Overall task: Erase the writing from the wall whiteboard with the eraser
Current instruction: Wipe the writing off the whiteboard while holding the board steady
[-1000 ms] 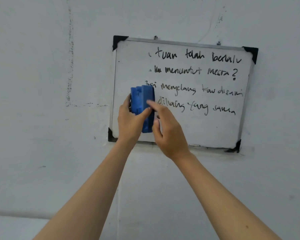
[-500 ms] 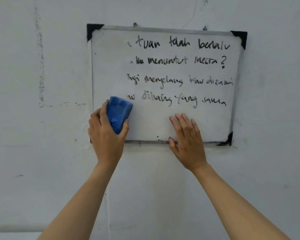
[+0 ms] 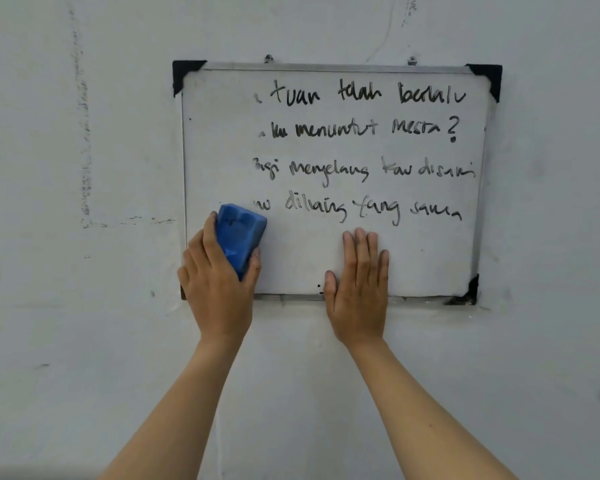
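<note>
We see our left hand [image 3: 219, 289] with its grip clenched around the blue eraser [image 3: 241, 233], pressed low on the left of the whiteboard [image 3: 222, 140]. Our right hand [image 3: 359, 289] lies flat and released along the bottom edge. It hides part of the frame; the writing [image 3: 357, 157] starts with smudged, unreadable letters.

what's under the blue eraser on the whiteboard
The blue eraser, held by the left hand, sits against the whiteboard at its lower left. Whether ink remains beneath it is hidden. Around it the surface looks wiped.
</note>
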